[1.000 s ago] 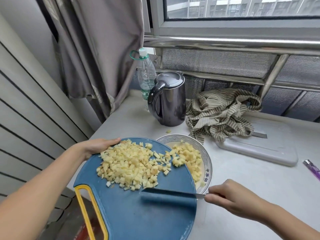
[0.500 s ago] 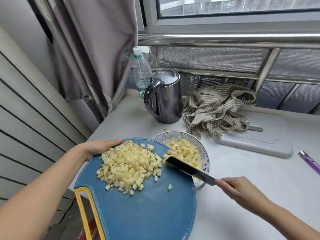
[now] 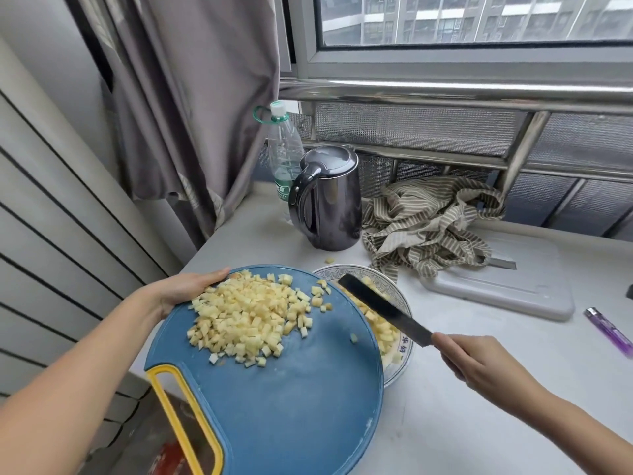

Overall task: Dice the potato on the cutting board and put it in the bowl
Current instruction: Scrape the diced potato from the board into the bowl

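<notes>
Left hand is gripping the far edge of the round blue plastic cutting board with the yellow handle, holding its right rim over the white ceramic bowl with the blue-patterned rim on the pale counter. I'm guessing that's so cubes are dropping straight in. Right hand is wrapping around the handle of the black flat-bladed knife, with the blade hovering above the bowl, probably lining up a sweep. Most of the pale yellow diced potato is sitting on the board, 1 loose cube is lying near its rim, and the bowl's holding a smaller share.
</notes>
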